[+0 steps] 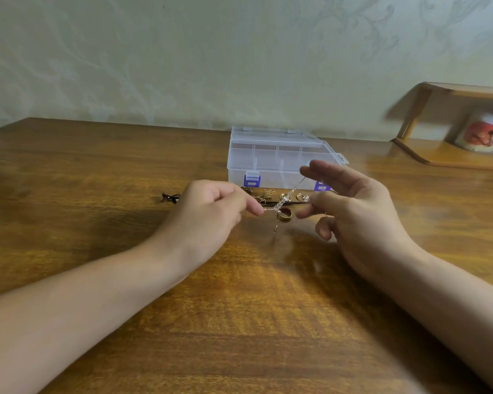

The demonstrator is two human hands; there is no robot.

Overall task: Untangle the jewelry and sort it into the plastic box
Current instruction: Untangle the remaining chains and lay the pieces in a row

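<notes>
While your left hand (211, 211) pinches one end of the thin chain (281, 203) between thumb and fingertip, you hold it above the table (97, 172) so the knots hang free. Your right hand (350, 211) has spread fingers, and the chain seems to run over them. Rings (284, 215) lie below, just before the closed plastic box (276, 157).

Head view — forward, downward, close

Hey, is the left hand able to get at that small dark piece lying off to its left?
Probably yes: the dark piece lies on bare table beside the left hand, though it pinches the chain.
</notes>
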